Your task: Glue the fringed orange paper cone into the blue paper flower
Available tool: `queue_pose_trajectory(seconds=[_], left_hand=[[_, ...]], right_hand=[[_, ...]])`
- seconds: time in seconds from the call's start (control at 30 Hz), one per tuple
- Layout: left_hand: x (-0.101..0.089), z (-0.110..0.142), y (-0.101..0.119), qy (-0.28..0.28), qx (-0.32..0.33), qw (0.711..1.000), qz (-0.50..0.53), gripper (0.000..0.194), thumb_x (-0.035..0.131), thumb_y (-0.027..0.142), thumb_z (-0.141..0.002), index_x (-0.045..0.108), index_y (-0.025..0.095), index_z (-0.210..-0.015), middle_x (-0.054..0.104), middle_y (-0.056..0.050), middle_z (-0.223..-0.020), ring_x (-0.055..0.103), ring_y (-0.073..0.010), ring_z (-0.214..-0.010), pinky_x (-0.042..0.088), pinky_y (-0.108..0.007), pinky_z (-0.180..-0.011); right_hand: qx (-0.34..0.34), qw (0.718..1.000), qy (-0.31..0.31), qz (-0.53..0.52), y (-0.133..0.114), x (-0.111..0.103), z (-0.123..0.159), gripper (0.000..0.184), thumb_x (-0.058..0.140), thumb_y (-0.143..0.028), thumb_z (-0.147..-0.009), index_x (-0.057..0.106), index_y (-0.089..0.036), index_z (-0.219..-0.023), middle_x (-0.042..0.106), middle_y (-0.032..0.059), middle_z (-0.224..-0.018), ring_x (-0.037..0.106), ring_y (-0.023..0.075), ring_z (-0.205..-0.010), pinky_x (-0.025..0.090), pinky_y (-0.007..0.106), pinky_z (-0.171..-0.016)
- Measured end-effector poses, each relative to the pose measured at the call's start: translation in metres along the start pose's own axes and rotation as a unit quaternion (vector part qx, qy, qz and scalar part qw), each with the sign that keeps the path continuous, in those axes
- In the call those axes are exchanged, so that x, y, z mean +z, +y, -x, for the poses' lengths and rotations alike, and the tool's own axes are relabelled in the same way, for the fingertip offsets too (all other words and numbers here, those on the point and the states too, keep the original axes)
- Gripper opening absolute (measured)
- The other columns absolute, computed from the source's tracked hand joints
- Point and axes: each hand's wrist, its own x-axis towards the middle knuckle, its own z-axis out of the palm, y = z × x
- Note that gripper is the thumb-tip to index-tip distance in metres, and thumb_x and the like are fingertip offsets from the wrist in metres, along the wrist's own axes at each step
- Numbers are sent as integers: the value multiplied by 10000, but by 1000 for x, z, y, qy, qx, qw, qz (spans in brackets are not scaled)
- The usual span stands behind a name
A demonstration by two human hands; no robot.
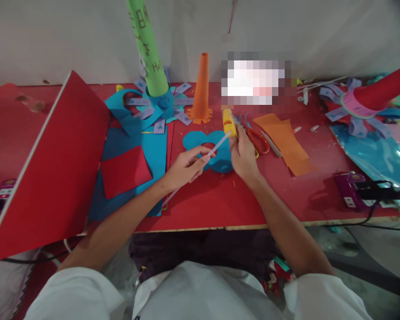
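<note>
White shirt fabric (193,293) lies nearest the camera, its sleeves cut off by the bottom edge. At the far left, a purple box (6,189) is partly hidden behind a tilted red panel (63,164). Right of the panel, a red piece (126,171) lies on a blue sheet (158,178), which the left forearm partly covers. Behind stands a green tube (153,66), its top out of view and its writing only partly legible; a blue band and starred strips surround its foot.

The left hand (190,166) pinches a pale stick (218,144) between thumb and fingers. Another pale length shows below that hand, which hides whether the two are one piece. An orange cone (202,89) stands beyond. Beneath the hands, on the red table (216,209), lies a blue petal-shaped piece (222,162) with a round hole, both hands covering parts of it.

The right hand (243,155) grips a yellow tool (229,122); the stick's upper end meets it, though the exact join is unclear. Above, a pixelated patch (253,82) conceals whatever is there. Just beside that hand lie red-handled scissors (262,140), partly hidden, then orange pieces (286,144). Farther right, a black strap crosses another purple box (348,189), and a red tube (391,86) runs out of view.
</note>
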Motion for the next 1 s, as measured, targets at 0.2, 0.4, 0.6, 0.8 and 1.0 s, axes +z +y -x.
queue_pose_trajectory(seconds=[0.2,0.4,0.6,0.8,1.0], left_hand=[[-1,-4,-1,10,10,1000,27,518,719,656,-1061,671,182,-1264,612,75,-652,518,-66,-466,419,-181,-450],[-4,-5,-3,35,24,999,34,497,694,582,-1091,596,190,-1380,529,125,-578,433,-68,-427,336,-189,-430],[-3,-1,1,29,-3,1000,1,403,601,553,-1126,634,182,-1279,483,131,-478,409,-81,-362,308,-208,-417],[-5,-6,-3,117,-5,992,-51,356,668,555,-1040,601,226,-922,405,110,-540,356,-89,-454,260,-237,-457],[-6,-7,-6,144,30,977,-155,449,557,559,-1072,607,207,-798,398,70,-618,354,-108,-560,253,-285,-546]], right_hand=[[-1,1000,-25,2,2,5,1,481,462,-488,-1137,581,-237,-1531,702,195,-1501,667,389,-1412,529,667,-1201],[-2,999,-11,-37,-4,6,3,412,653,-436,-1044,598,-271,-1418,747,113,-1244,738,323,-1139,625,560,-1027],[49,988,-17,-142,-11,12,4,410,772,-441,-936,578,-283,-1261,733,69,-1127,750,273,-950,655,457,-787],[160,961,-18,-223,-21,9,3,543,852,-592,-888,522,-306,-1210,724,-16,-884,578,140,-457,380,284,-383],[184,952,-22,-244,-21,6,0,633,874,-717,-850,499,-315,-1165,590,-86,-610,505,157,-391,323,284,-375]])
